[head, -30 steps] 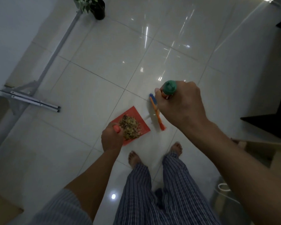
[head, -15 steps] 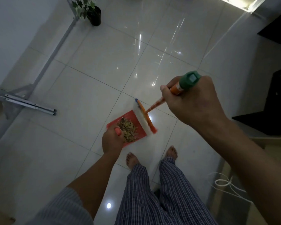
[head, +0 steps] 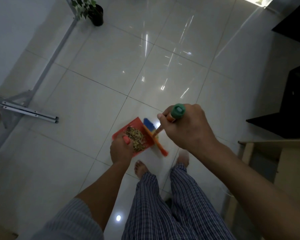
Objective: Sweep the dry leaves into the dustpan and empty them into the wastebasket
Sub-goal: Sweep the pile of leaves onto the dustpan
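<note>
A red dustpan [head: 134, 123] lies low over the white tiled floor, just ahead of my bare feet. A heap of dry brown leaves [head: 135, 138] fills its middle. My left hand [head: 120, 149] grips the dustpan's orange handle at the near end. My right hand [head: 186, 128] grips the orange broom handle, whose green cap [head: 178, 110] points up at me. The broom's orange head with blue bristles [head: 150, 128] sits along the dustpan's right edge. No wastebasket is in view.
A grey metal stand [head: 31, 113] with floor bars lies at the left. A potted plant [head: 93, 12] stands at the far top. Dark furniture [head: 287, 104] lines the right side, with a wooden piece [head: 267, 153] below it.
The broom head has moved from over the dustpan's mouth to its right edge, blue bristles now showing. My right hand has dropped lower. The dustpan stays in my left hand.
</note>
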### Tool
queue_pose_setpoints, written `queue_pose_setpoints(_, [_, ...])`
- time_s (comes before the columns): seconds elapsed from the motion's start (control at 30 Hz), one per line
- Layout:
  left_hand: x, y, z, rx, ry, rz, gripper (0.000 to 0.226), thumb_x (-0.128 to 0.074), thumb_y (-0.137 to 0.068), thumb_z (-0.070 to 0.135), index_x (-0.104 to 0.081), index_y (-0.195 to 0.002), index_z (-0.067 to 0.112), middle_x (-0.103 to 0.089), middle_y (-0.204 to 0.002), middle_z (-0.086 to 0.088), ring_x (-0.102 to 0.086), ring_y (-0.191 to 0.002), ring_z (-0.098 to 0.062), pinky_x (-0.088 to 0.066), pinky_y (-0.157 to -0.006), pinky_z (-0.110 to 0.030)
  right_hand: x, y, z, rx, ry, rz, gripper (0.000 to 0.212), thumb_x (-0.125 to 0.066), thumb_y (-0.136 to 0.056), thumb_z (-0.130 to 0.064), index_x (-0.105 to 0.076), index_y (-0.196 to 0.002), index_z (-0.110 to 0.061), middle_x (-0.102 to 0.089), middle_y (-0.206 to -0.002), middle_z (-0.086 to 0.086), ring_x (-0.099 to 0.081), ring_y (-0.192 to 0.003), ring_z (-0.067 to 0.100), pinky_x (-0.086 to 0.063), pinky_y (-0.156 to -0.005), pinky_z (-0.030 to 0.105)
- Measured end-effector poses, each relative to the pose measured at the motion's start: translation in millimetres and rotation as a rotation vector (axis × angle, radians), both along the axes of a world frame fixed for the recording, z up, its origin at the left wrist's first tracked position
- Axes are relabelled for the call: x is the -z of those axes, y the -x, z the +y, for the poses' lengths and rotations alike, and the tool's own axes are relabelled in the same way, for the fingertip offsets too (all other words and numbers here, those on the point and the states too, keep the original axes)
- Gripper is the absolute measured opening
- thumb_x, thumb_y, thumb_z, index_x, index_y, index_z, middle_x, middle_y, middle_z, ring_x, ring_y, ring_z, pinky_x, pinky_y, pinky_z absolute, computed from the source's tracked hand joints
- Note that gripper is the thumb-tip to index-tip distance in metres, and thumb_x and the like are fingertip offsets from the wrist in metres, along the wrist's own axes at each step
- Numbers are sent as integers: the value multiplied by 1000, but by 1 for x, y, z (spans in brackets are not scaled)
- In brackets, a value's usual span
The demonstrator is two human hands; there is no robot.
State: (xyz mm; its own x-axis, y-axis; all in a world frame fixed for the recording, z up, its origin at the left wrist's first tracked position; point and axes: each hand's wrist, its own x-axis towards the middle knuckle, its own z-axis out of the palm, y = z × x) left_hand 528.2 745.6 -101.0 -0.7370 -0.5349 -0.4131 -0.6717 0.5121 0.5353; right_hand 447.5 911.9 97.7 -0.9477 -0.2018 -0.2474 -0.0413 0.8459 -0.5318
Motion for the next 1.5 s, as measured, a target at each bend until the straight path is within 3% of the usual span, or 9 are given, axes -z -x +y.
queue_pose_setpoints(0.23, [-2,10,-11,-47,5,39,10,-57,-83,17,-62,-91,14,-65,-85,-11,-60,-77,-30,-52,-68,-38,-25,20,-8,-41,31,33,29,-63,-94,-42,-75,-86,-16,-70,-73,-2,-66,-66,11,-61,-67,34])
queue_pose_setpoints(0.47, [-13,37,-37,-180,19,86,6,-59,-83,16,-62,-87,13,-66,-81,-11,-60,-74,-28,-47,-65,-31,-55,63,-13,-129,32,162,27,-64,-94,-37,-73,-85,-14,-71,-74,3,-68,-66,16,-60,-69,38])
queue_pose_setpoints(0.67, [-17,74,-48,-291,71,118,10,-58,-84,16,-64,-89,9,-67,-82,-15,-61,-76,-32,-48,-67,-34,-51,109,-24,-200,66,227,28,-62,-95,-39,-74,-87,-14,-72,-75,1,-68,-68,16,-60,-71,39])
queue_pose_setpoints(0.83, [-13,107,-48,-439,112,89,10,-57,-83,14,-63,-89,8,-66,-82,-16,-63,-77,-35,-52,-69,-39,-26,150,-47,-429,34,119,17,-64,-95,-32,-75,-91,-20,-74,-83,-1,-69,-77,17,-59,-76,39])
queue_pose_setpoints(1.03, [1,137,-42,-465,159,13,16,-56,-84,14,-64,-91,2,-67,-86,-20,-63,-83,-39,-51,-70,-41,13,175,-58,-767,-118,-33,11,-69,-90,-21,-75,-99,-23,-75,-96,3,-69,-89,24,-57,-81,39])
queue_pose_setpoints(1.3, [-2,156,-41,-526,156,-70,19,-54,-85,16,-63,-98,3,-66,-93,-19,-62,-88,-38,-43,-67,-34,8,196,-39,-738,120,-105,15,-68,-93,-30,-78,-93,-19,-77,-88,-3,-70,-76,14,-58,-75,37])
queue_pose_setpoints(1.5, [-14,164,-43,-610,142,-16,16,-57,-82,15,-63,-93,6,-66,-91,-19,-63,-87,-37,-43,-68,-32,-18,210,-27,-732,123,-53,16,-66,-95,-33,-78,-99,-23,-77,-91,-6,-67,-77,9,-55,-75,27])
